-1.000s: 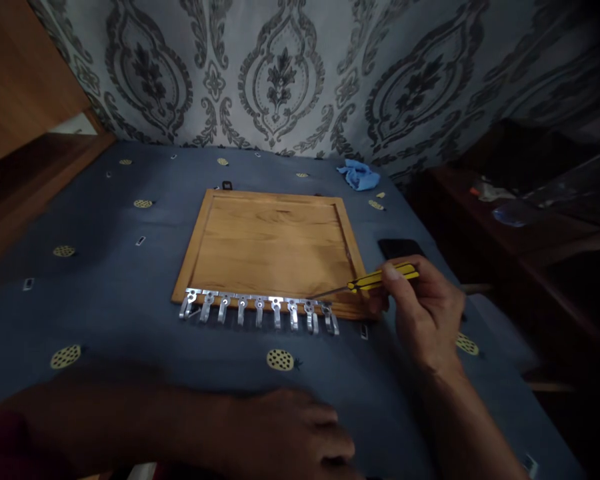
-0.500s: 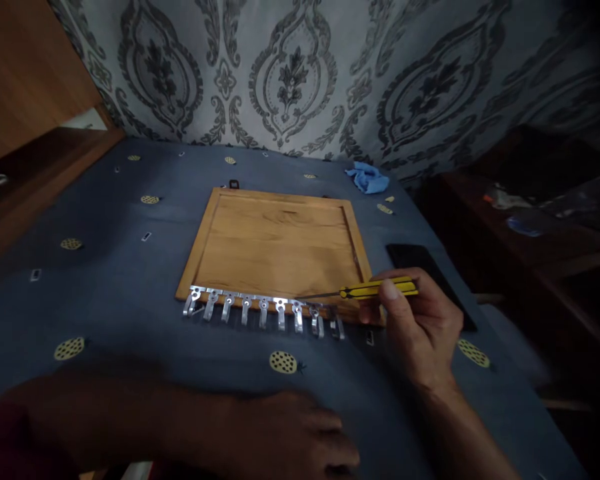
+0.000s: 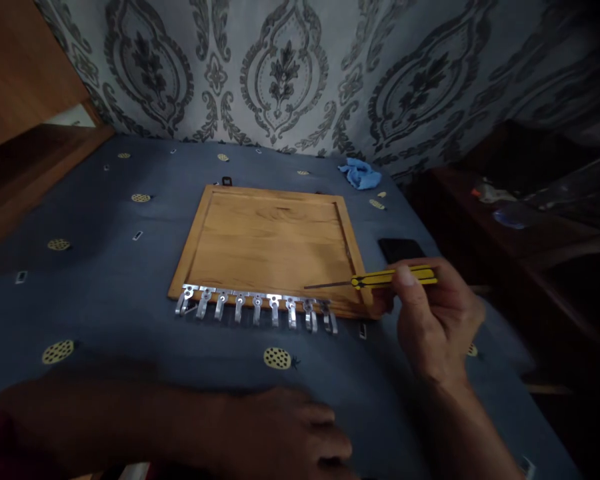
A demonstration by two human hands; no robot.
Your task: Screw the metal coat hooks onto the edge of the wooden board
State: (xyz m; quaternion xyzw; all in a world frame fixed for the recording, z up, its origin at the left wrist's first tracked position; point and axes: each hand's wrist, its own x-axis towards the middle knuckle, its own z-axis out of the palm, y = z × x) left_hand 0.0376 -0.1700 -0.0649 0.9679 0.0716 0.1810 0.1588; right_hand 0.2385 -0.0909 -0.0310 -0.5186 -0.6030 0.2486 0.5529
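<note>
My right hand [image 3: 437,327] is closed round the yellow and black handle of a thin screwdriver [image 3: 380,277], thumb on top. Its shaft points left, the tip showing over the lower part of a framed wooden board [image 3: 275,240], apart from the metal hooks. Along the board's near edge runs a silver strip of hooks [image 3: 257,302], the hooks hanging over toward me. My left hand [image 3: 290,433] lies low on the near side of the table, fingers slightly bent and a little apart, with nothing visible in them. Its lower part is dim and cut off.
A black flat object [image 3: 400,249] lies right of the board, partly behind my right hand. Crumpled blue cloth [image 3: 360,175] sits at the back right of the blue patterned tablecloth [image 3: 105,267]. Patterned fabric [image 3: 285,80] hangs behind; dark furniture [image 3: 520,220] stands at the right.
The screwdriver has moved right and lifted its tip away from the hook strip. My view has shifted slightly. My left hand stays at about the same place.
</note>
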